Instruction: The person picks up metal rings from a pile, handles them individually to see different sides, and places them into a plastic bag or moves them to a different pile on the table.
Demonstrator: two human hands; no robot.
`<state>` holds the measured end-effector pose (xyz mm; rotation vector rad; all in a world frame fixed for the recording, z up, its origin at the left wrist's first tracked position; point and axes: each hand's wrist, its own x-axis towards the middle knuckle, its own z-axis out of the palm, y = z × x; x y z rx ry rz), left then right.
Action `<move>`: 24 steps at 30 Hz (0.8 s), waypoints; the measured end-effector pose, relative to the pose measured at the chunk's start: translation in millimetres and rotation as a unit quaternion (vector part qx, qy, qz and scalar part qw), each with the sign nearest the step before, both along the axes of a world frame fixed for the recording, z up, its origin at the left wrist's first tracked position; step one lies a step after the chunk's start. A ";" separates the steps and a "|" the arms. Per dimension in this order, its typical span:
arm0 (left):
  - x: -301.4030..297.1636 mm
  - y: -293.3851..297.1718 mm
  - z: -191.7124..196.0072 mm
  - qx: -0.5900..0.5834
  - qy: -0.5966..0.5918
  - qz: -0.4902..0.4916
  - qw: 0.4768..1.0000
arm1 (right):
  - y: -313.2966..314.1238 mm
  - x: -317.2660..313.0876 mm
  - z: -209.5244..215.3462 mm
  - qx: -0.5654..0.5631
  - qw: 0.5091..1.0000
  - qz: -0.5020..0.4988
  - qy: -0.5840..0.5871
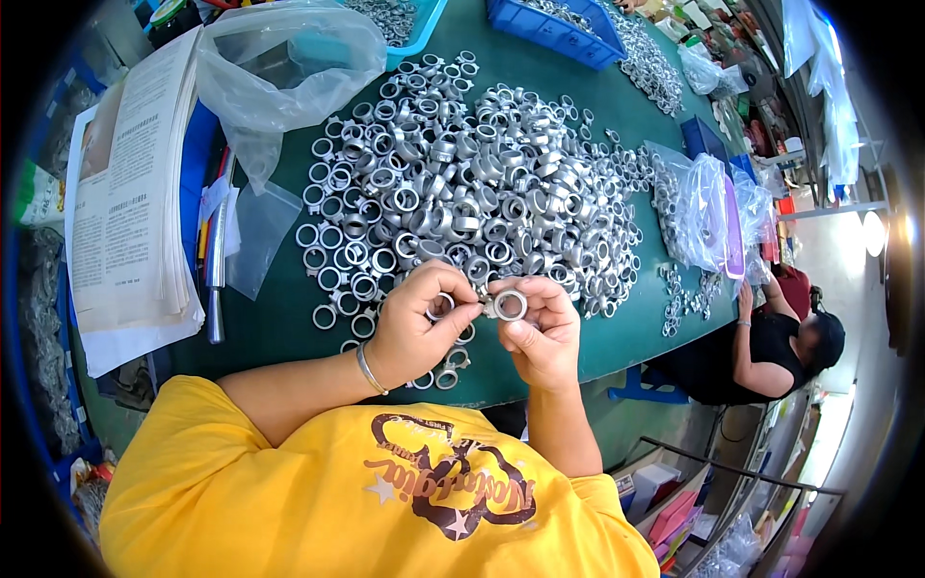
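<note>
- Right hand (541, 332) pinches one ring (496, 307) between thumb and fingers; your left hand (424, 323) has thumb and forefinger closed on its side lug (485, 306).
- Ring sits up in front of you, over the near edge of the pile (482, 183). Second ring shows inside your left hand's curl; can't tell if you hold it.
- Step, as I read it: fingertip work on that lug, one ring at a time. Exact action is too small to tell.
- Next move likely calls for a steady right pinch and small, fine left-finger turns.
- Surface: green table (275, 332), pile across the middle. Left of it, papers (135, 183), pens (214, 241) and a clear bag (289, 82). Far side, pale blue tray (427, 29) and blue bin (554, 39), both holding parts.
- Room: co-worker (771, 361) in black off to your right, shelves (742, 472) behind, lit lamp (873, 233) beyond.
</note>
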<state>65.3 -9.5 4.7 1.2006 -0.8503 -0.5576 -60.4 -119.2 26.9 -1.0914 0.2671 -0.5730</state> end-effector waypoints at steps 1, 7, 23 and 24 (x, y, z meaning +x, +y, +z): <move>-0.3 0.6 0.6 0.004 0.004 0.000 1.000 | -0.1 -0.4 -1.1 0.006 1.000 0.002 -0.008; 0.7 0.1 -1.7 0.008 0.014 0.002 1.000 | -6.4 -5.7 -4.2 0.191 0.977 0.044 -0.087; 0.4 0.2 2.7 -0.002 0.026 0.007 1.000 | -26.7 46.1 12.5 -0.605 0.726 -0.146 0.292; 1.0 0.5 4.1 0.010 0.035 0.005 0.999 | -26.7 40.6 16.1 -0.596 0.750 -0.121 0.259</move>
